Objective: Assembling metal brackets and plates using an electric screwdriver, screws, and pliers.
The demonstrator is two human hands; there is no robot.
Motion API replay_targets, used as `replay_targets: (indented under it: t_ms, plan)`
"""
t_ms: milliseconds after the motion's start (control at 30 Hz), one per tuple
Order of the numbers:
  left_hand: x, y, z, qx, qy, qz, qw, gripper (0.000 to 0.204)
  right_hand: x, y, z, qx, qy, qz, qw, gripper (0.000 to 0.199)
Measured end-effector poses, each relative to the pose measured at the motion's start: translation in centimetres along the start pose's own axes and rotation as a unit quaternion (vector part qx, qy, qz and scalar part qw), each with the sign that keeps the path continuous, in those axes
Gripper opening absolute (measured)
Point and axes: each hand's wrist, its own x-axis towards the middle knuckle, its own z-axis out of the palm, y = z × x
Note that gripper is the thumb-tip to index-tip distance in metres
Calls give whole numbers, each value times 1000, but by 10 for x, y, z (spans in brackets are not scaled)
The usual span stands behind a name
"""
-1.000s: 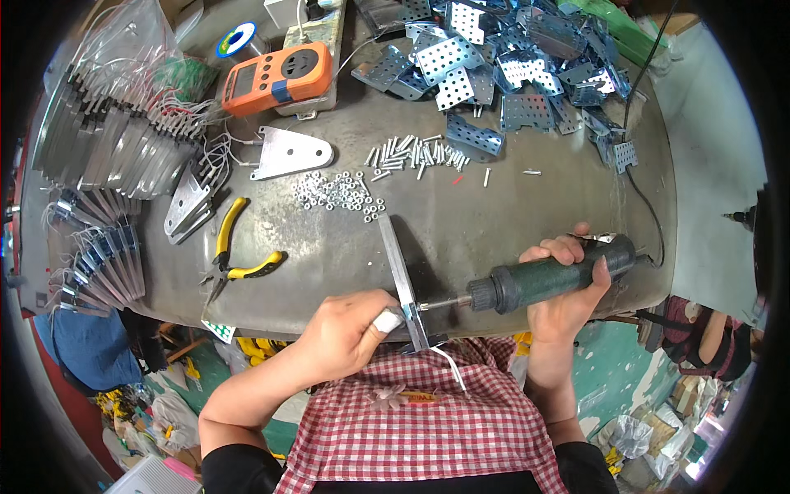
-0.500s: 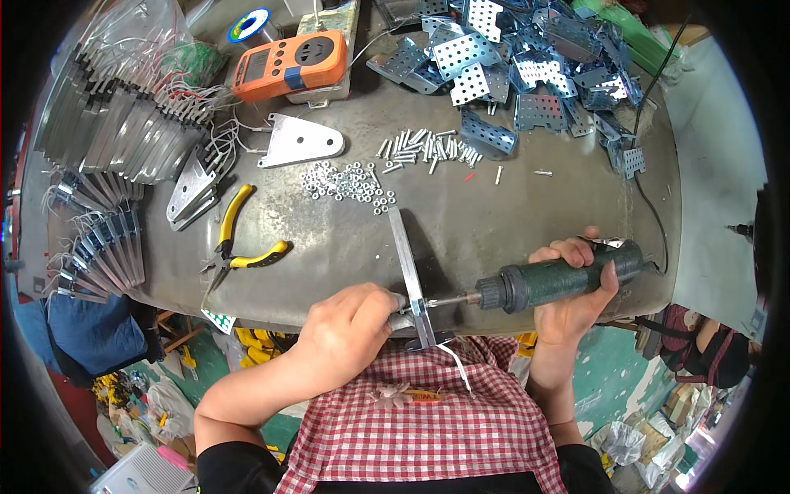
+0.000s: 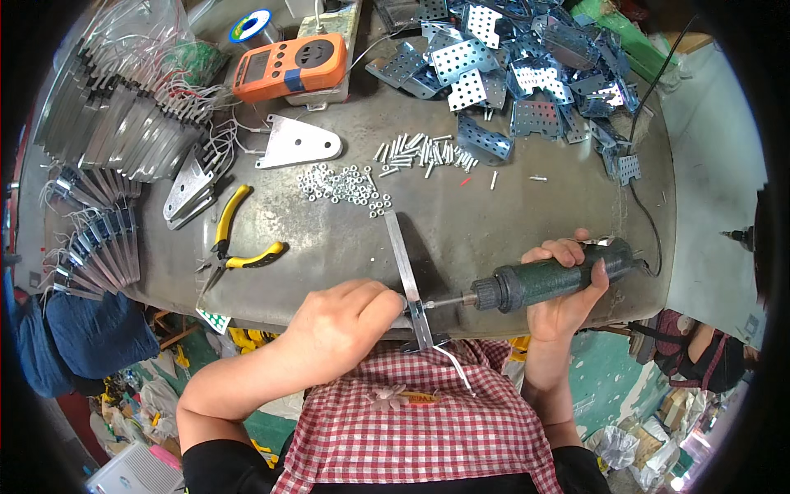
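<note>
A flat silvery metal bar [image 3: 399, 251] reaches from over the table edge toward my apron, with white wires [image 3: 454, 368] coming off its near dark end. My left hand [image 3: 350, 319] is closed at the bar's left side and grips it; the fingertips are partly hidden, so I cannot tell whether a small part sits in them too. My right hand [image 3: 568, 284] is wrapped round a dark green electric screwdriver [image 3: 539, 285], held almost level. Its bit [image 3: 448, 303] points left and meets the bar opposite my left fingers.
Loose nuts [image 3: 337, 183] and screws [image 3: 424, 152] lie beyond the bar. Yellow-handled pliers [image 3: 234, 247], a flat metal plate [image 3: 300, 142] and an orange multimeter [image 3: 292, 66] are to the left. Perforated brackets [image 3: 535, 74] pile up at far right; the screwdriver's cord [image 3: 650, 210] runs beside them.
My left fingers have slid slightly right against the bar, covering the grey piece that showed there. The screwdriver and right hand have shifted slightly left; the bit stays at the bar.
</note>
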Motion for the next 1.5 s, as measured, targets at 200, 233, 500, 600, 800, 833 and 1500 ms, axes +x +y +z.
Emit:
replay_targets:
  t_ms: [200, 233, 500, 600, 800, 833, 1500]
  plan:
    - [18, -7, -21, -157, -112, -111, 975, 18, -3, 3, 6, -15, 21, -7, 1000, 39]
    - [25, -2, -29, -198, -184, -196, 942, 20, -3, 4, 6, -19, 26, -9, 999, 39]
    - [21, 2, -18, -251, -203, -321, 890, 30, 1, 19, -1, -1, -19, -35, 999, 36]
    - [15, -2, -13, -251, -203, -309, 895, 31, 3, 22, -3, 9, -25, -39, 999, 36]
    - [9, -7, 1, -354, -156, -323, 864, 28, 10, 18, -6, 36, -64, -31, 997, 36]
    - [12, -4, 0, -358, -158, -341, 855, 24, 10, 18, -8, 48, -87, -34, 995, 37]
    - [39, -28, -6, -60, -61, 80, 993, 39, 96, -187, -21, -828, 204, -328, 408, 35]
